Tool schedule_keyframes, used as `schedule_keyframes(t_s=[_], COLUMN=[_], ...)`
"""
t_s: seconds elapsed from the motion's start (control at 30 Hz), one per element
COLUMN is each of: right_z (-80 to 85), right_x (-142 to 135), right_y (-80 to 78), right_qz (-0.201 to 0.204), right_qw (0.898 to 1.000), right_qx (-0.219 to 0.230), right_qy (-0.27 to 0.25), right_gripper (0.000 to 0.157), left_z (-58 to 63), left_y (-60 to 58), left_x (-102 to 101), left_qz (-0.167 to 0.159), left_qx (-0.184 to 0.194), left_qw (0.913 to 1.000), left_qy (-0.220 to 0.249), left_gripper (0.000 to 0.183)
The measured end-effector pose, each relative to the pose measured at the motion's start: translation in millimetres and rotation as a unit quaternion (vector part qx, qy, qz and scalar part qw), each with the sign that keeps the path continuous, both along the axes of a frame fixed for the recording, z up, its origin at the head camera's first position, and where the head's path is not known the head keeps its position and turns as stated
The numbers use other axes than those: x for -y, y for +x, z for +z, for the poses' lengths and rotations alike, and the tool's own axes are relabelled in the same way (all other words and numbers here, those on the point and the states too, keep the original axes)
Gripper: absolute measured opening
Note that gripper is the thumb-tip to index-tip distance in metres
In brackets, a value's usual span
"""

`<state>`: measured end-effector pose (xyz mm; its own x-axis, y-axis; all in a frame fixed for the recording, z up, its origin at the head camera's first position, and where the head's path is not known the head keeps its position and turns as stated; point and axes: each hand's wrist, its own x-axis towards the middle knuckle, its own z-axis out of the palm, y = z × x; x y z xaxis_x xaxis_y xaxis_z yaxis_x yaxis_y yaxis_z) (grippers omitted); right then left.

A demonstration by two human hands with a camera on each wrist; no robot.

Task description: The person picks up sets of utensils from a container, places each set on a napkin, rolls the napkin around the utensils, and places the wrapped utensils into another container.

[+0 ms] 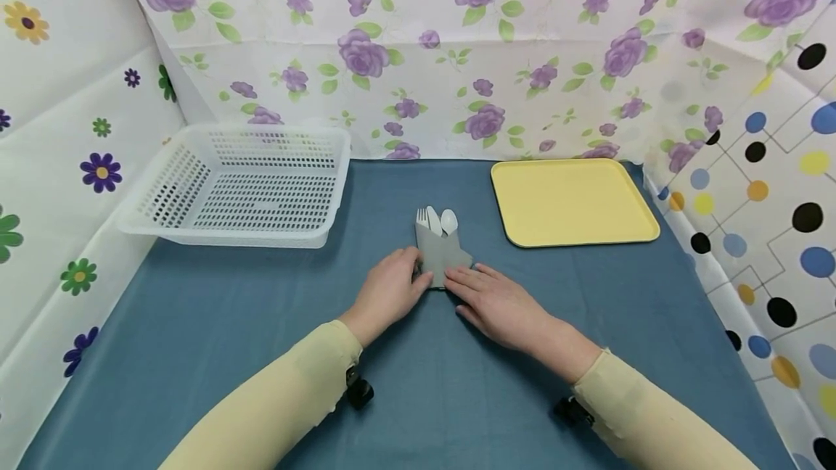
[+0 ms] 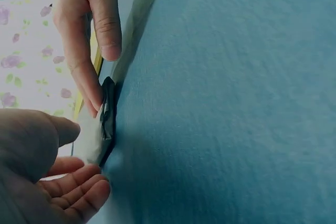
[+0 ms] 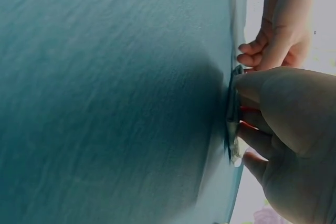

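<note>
On the blue cloth in the middle, a grey folded napkin (image 1: 436, 256) wraps a white fork (image 1: 421, 216), a knife (image 1: 434, 219) and a spoon (image 1: 449, 221). Only their upper ends stick out at the far side; the rest is hidden in the fold. My left hand (image 1: 390, 290) is at the napkin's left edge, thumb near its lower corner, fingers loosely bent. From the right, my right hand (image 1: 499, 307) lays its extended fingers on the napkin's lower right part. A flap of the napkin juts out on that side. Seen from the left wrist, the napkin (image 2: 106, 121) is a thin, layered fold.
A white perforated basket (image 1: 261, 239) stands at the back left. A yellow tray (image 1: 575, 201) lies at the back right. Flowered sheeting (image 1: 418, 42) rises behind the table, with patterned sheets along both sides. Small dark cameras sit under both wrists.
</note>
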<state>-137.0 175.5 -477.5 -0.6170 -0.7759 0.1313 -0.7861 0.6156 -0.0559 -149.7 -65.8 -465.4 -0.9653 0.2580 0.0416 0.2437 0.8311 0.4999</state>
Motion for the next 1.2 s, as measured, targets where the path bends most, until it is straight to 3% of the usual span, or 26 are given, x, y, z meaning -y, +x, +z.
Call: schedule_keyframes(t_s=[0.3,0.6,0.7,0.83,0.93,1.03,1.2], right_z=[3.2,5.7,6.3,6.1,5.9,6.0,5.5], right_x=[5.6,6.9,7.3,7.6,7.4,7.1,6.8], right_y=[-2.1,-5.2,-6.3,-7.8,-8.3,-8.0,-8.4], right_qz=[-0.002,-0.009,-0.007,-0.006,-0.006,-0.006,-0.007], right_qw=[1.0,1.0,1.0,1.0,1.0,1.0,0.999], right_qx=[0.008,0.016,0.017,0.019,0.022,0.027,0.04], right_qy=[-0.003,-0.004,-0.003,-0.002,-0.006,-0.012,-0.02], right_gripper=[0.049,0.049,0.048,0.046,0.045,0.045,0.045], left_z=[5.9,13.8,-2.6,-39.4,-50.1,-39.1,6.2], left_y=[-10.4,-18.9,-30.2,-55.0,-66.2,-64.1,-43.7], left_x=[-6.3,-8.8,-7.8,-5.5,-6.2,-9.3,-18.0], left_qz=[0.07,0.089,0.086,0.082,0.087,0.097,0.115], left_qx=[0.059,0.119,0.128,0.143,0.158,0.166,0.168], left_qw=[0.9954,0.988,0.9865,0.9855,0.9832,0.9813,0.9791], left_qy=[0.026,0.043,0.053,0.041,0.023,0.011,-0.001], left_gripper=[0.029,0.026,0.038,0.059,0.061,0.055,0.04])
